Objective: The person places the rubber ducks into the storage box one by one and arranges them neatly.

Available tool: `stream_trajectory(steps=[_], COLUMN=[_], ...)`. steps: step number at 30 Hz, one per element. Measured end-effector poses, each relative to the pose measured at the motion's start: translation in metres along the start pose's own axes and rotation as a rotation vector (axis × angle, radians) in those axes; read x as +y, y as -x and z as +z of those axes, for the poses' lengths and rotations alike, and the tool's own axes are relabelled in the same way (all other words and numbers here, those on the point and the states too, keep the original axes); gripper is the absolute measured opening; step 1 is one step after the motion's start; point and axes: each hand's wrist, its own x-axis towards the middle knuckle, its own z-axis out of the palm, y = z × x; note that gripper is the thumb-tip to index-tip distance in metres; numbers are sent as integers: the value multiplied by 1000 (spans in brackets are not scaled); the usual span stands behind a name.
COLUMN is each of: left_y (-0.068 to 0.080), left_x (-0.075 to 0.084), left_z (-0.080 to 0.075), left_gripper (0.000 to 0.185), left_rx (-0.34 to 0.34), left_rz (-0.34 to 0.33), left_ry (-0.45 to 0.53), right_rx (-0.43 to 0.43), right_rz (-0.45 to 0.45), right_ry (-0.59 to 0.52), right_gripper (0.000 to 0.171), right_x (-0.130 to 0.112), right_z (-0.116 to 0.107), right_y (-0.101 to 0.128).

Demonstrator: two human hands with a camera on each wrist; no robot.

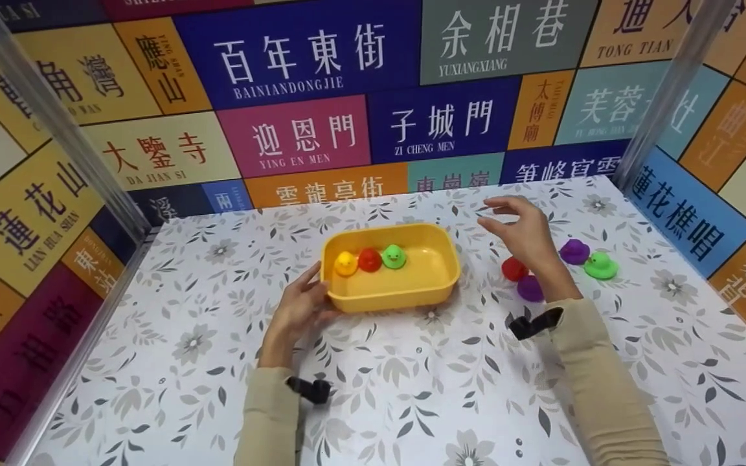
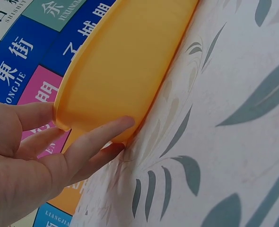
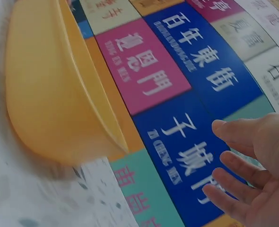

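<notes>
A yellow plastic basin (image 1: 421, 296) stands on the table with a yellow duck (image 1: 346, 264), a red duck (image 1: 369, 260) and a green duck (image 1: 394, 257) in a row inside it. My left hand (image 1: 296, 309) is at the basin's left end, its extended fingers (image 2: 104, 132) touching the outer wall and rim. To the right of the basin, my right hand (image 1: 527, 234) is raised above the table with fingers spread and nothing in them. Below and beside that hand lie another red duck (image 1: 513, 268), two purple ducks (image 1: 574, 251) and a second green duck (image 1: 601, 265).
A white cloth with grey leaves and flowers (image 1: 373, 382) covers the table. Colourful panels with Chinese lettering (image 1: 295, 58) line the back and sides, with clear upright posts at the corners. Black straps (image 1: 311, 389) are on both wrists.
</notes>
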Motion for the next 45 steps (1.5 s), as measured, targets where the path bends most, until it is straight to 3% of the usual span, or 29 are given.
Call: stream_trajectory(steps=[5, 9, 19, 24, 32, 36, 41, 45], left_y=[0, 1, 1, 2, -1, -1, -1, -1], left_x=[1, -1, 2, 0, 2, 3, 2, 2], left_z=[0, -1, 1, 2, 0, -1, -3, -1], left_gripper=[61, 62, 62, 62, 63, 63, 64, 64], left_rx=[7, -8, -17, -4, 6, -2, -4, -11], left_rz=[-23, -24, -36, -21, -59, -64, -70, -74], left_ry=[-6, 6, 45, 13, 5, 14, 13, 26], right_rx=[83, 131, 156, 170, 213, 204, 119, 76], right_rz=[-28, 6, 174, 212, 244, 252, 346, 362], right_ry=[55, 79, 105, 101, 133, 177, 228, 260], right_gripper=[43, 44, 54, 57, 62, 63, 79, 90], right_x=[14, 27, 62, 84, 118, 131, 142, 147], right_z=[-22, -36, -64, -72, -82, -80, -79, -81], right_y=[1, 2, 2, 2, 3, 4, 4, 5])
